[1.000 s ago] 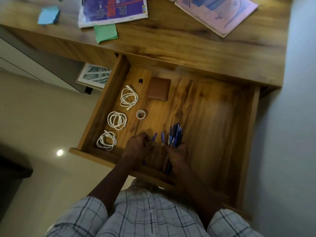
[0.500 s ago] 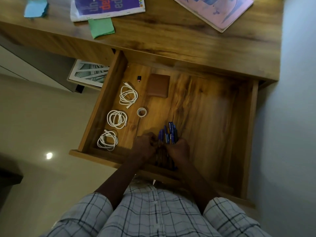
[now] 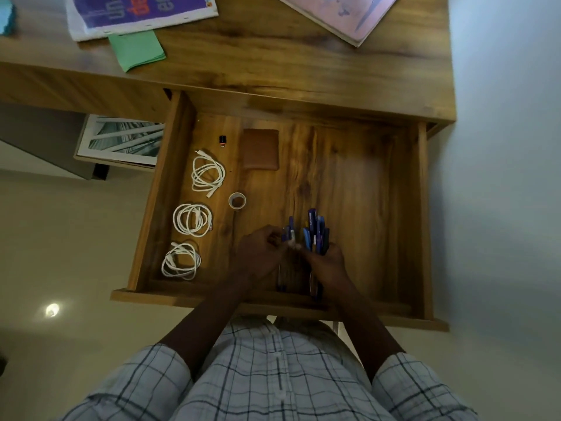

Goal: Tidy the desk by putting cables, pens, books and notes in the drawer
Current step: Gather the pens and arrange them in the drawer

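Observation:
The wooden drawer (image 3: pixel 422 208) stands pulled out below the desk top (image 3: pixel 273 68). Both hands are inside it near the front. My right hand (image 3: pixel 326 264) is shut on a bunch of blue pens (image 3: pixel 315 233) that stick up past the fingers. My left hand (image 3: pixel 261 253) pinches a couple of blue pens (image 3: pixel 288 235) right beside that bunch. Three coiled white cables (image 3: pixel 208 174) (image 3: pixel 192 219) (image 3: pixel 181 261) lie in a row along the drawer's left side. On the desk lie a purple book (image 3: pixel 139 10), a pink book (image 3: pixel 343 13), a green note (image 3: pixel 136 50) and a blue note (image 3: pixel 6 16).
In the drawer also lie a brown wallet (image 3: pixel 260 149), a small tape roll (image 3: pixel 237 201) and a tiny black-and-red plug (image 3: pixel 222 140). A framed picture (image 3: pixel 121 139) leans under the desk at the left. A pale wall (image 3: pixel 510 147) runs along the right.
The hands came together over the pens half a second ago and have now parted slightly, the left one holding a couple of pens apart from the bunch. The view has tilted down a little.

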